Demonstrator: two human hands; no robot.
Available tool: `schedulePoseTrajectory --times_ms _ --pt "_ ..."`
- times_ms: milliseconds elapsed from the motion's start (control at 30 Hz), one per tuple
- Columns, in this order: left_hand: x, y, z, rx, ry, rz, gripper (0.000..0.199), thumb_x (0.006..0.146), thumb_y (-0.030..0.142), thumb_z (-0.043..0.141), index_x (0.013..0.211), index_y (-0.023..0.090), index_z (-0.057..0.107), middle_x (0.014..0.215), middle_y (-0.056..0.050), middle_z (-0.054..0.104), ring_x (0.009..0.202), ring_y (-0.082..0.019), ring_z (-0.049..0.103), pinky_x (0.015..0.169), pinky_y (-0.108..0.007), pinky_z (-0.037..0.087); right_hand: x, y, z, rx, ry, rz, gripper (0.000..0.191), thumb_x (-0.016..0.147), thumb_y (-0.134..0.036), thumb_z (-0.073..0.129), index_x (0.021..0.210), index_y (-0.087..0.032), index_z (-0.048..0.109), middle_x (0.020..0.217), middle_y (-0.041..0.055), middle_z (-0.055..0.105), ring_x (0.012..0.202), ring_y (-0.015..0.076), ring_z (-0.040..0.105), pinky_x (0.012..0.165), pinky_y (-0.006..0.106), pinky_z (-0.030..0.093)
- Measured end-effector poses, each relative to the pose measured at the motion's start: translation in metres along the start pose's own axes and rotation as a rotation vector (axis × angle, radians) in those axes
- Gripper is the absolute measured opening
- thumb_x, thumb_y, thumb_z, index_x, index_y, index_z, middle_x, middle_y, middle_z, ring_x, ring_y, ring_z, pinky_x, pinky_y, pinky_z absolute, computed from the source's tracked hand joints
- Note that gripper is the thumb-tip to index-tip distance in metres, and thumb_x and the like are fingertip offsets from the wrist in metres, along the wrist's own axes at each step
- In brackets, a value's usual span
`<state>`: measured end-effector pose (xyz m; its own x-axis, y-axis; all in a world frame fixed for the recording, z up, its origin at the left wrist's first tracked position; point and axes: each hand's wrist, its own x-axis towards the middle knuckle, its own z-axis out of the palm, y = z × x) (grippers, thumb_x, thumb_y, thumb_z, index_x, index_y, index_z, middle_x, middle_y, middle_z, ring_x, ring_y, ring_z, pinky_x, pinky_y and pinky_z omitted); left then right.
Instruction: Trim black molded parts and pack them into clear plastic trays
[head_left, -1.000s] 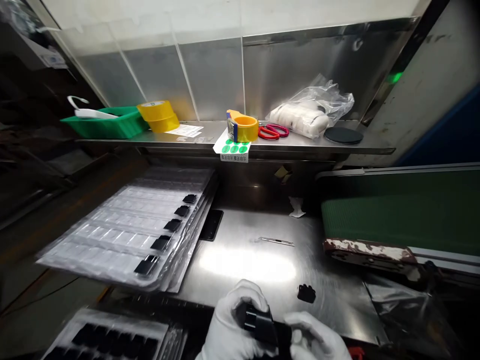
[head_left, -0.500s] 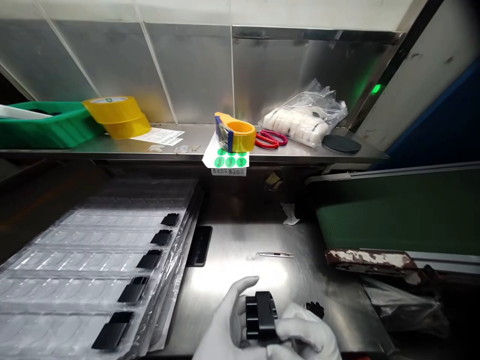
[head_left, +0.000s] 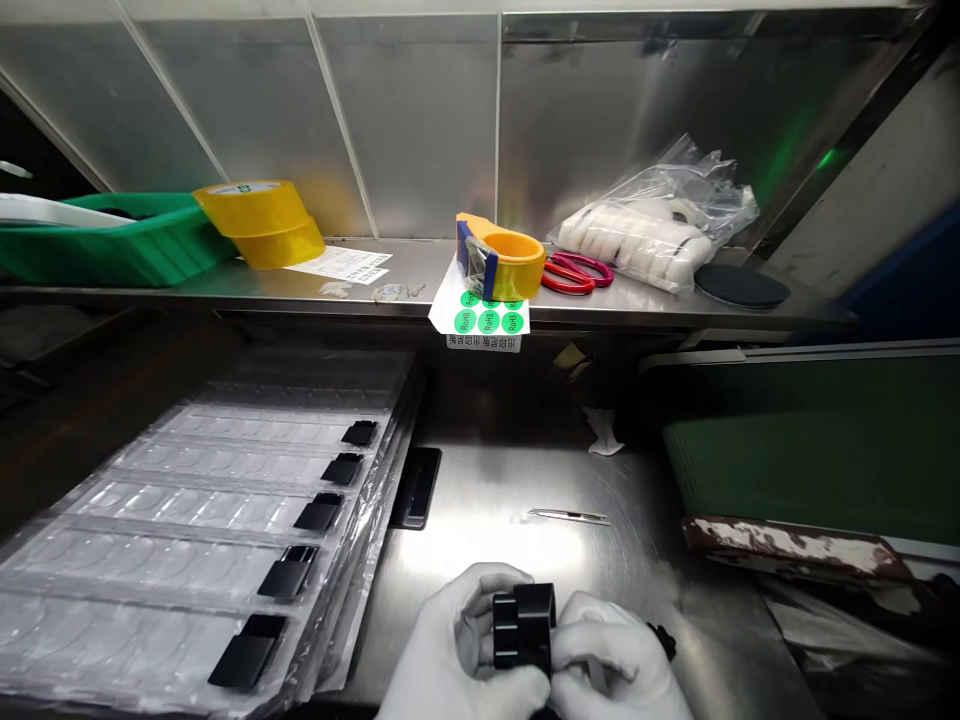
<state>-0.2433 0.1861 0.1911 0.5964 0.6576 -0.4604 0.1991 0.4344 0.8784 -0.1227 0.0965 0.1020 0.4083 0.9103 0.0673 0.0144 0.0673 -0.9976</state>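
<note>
A ribbed black plastic part (head_left: 523, 625) is held just above the metal bench, near its front edge. My left hand (head_left: 450, 645), in a white glove, wraps round it from the left, with the thumb along its lower side. My right hand (head_left: 619, 655), also gloved in white, has its fingers curled and pressed at the part's right side; its fingertips are partly hidden. Behind the right hand, a small black piece (head_left: 664, 641) lies on the bench, mostly covered. To the left, a clear plastic tray (head_left: 169, 545) bears several black parts (head_left: 283, 573) along its right side.
A silver knife-like tool (head_left: 570, 517), a black phone-like slab (head_left: 417, 487) and a paper scrap (head_left: 603, 431) lie on the bench. Above, the shelf (head_left: 360, 290) carries yellow tape rolls (head_left: 262, 225), a tape dispenser (head_left: 510, 262), red scissors (head_left: 574, 273) and a green bin (head_left: 112, 245). A green conveyor (head_left: 817, 460) borders the right.
The view has shifted, so the surroundings sit farther right. My left thumb has come down along the black plastic part, which has turned slightly. My right fingers have moved to its right edge.
</note>
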Motion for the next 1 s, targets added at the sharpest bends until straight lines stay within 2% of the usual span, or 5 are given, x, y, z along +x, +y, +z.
schedulePoseTrajectory --times_ms 200,433,600,800,1000 --pt "0.0 -0.021 -0.002 0.032 0.006 0.148 0.028 0.061 0.007 0.075 0.085 0.018 0.066 0.084 -0.004 0.069 0.081 -0.022 0.065 0.076 -0.033 0.052 -0.01 -0.015 0.001 0.549 -0.067 0.378 0.025 0.057 -0.032 0.085 0.071 -0.016 0.072 0.058 -0.0024 0.052 0.053 0.0081 0.04 0.053 0.023 0.03" --pt "0.0 -0.053 -0.013 0.339 0.061 0.722 0.039 0.064 0.003 0.068 0.093 0.028 0.077 0.106 -0.007 0.07 0.102 -0.027 0.064 0.09 -0.035 0.05 -0.024 -0.016 0.002 0.758 -0.036 0.65 0.044 0.066 -0.05 0.08 0.058 -0.016 0.052 0.043 -0.0086 0.036 0.038 0.0027 0.022 0.042 0.02 0.021" --pt "0.002 -0.07 -0.009 -0.031 0.001 0.108 0.081 0.055 0.0 0.071 0.129 0.027 0.05 0.114 -0.009 0.065 0.101 -0.027 0.063 0.087 -0.04 0.052 -0.03 0.0 0.01 0.393 0.179 0.501 0.046 0.058 -0.055 0.082 0.072 -0.015 0.061 0.055 -0.0039 0.048 0.047 0.0071 0.036 0.046 0.021 0.028" --pt "-0.001 -0.078 -0.018 -0.438 -0.245 0.005 0.03 0.065 0.026 0.083 0.084 0.013 0.063 0.07 0.0 0.062 0.065 -0.01 0.056 0.064 -0.021 0.042 -0.043 -0.001 0.019 -0.195 0.048 0.157 0.012 0.062 -0.012 0.072 0.063 -0.02 0.062 0.066 -0.0004 0.056 0.063 0.0146 0.053 0.056 0.023 0.044" --pt "-0.013 -0.11 -0.016 -0.864 -0.544 -0.08 0.042 0.069 0.047 0.076 0.08 0.008 0.067 0.075 -0.009 0.067 0.077 -0.019 0.064 0.079 -0.031 0.047 -0.052 -0.013 0.021 -0.244 -0.059 -0.125 0.092 0.059 0.0 0.073 0.14 -0.033 0.045 0.135 0.0054 0.059 0.115 0.0283 0.061 0.094 0.036 0.055"
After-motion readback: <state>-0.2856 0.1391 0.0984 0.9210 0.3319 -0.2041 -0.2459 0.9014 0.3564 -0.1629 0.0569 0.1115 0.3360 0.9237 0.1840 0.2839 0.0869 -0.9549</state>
